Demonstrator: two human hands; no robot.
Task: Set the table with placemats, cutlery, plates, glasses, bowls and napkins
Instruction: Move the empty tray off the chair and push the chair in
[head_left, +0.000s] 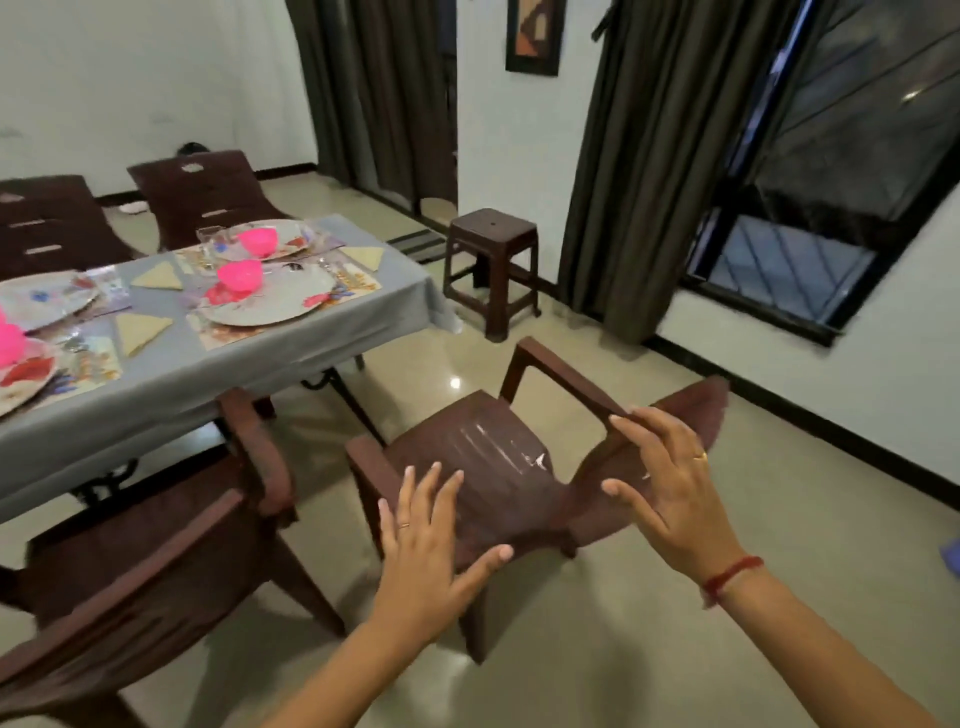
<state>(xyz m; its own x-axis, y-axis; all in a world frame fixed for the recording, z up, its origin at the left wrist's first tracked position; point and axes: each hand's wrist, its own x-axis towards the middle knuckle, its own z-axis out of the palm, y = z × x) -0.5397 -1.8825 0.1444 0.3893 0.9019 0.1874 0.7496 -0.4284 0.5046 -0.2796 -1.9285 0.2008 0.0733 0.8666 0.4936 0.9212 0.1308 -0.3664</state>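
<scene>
A table under a grey cloth (363, 312) fills the left side, laid with placemats, plates (275, 306), pink bowls (240, 275), glasses (210, 244) and folded napkins (140, 332). In front of me stands a brown plastic chair (493, 467), away from the table. My left hand (431, 545) hovers with spread fingers over the chair's seat and holds nothing. My right hand (670, 483) reaches with straight fingers to the chair's right armrest, fingertips touching its back end.
A second brown chair (156, 561) stands at the table's near side on the left, two more at the far side. A brown stool (491, 260) sits by the wall ahead. Dark curtains and a window line the right wall. Open tiled floor lies to the right.
</scene>
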